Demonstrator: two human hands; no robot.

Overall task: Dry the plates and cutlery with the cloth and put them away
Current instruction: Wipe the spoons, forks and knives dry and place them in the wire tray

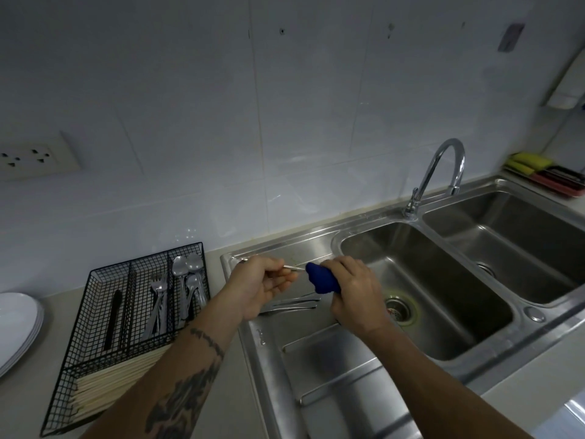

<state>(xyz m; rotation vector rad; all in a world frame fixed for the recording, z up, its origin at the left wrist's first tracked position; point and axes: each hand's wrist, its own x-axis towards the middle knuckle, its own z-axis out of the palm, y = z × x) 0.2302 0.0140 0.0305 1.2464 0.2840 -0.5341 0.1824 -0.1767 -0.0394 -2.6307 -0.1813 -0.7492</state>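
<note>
We hold one utensil [292,267] over the drainboard [332,359]: left hand [264,285] pinches its handle end so the rest sticks out, right hand [351,288] wraps the cloth [323,278] around that end to wipe it. Which kind of utensil, can't tell, cloth hides it. More cutlery [292,304] lies on the drainboard beneath, probably waiting. Rack [95,315] sits on the counter's left, near the left hand for quick drop-off; plates [19,321] stacked at the left edge.

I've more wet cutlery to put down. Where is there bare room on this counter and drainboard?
Bare: the ribbed drainboard nearer you than the loose cutlery, and the counter strip between the plates and the wire caddy. Crowded: under both hands.
</note>
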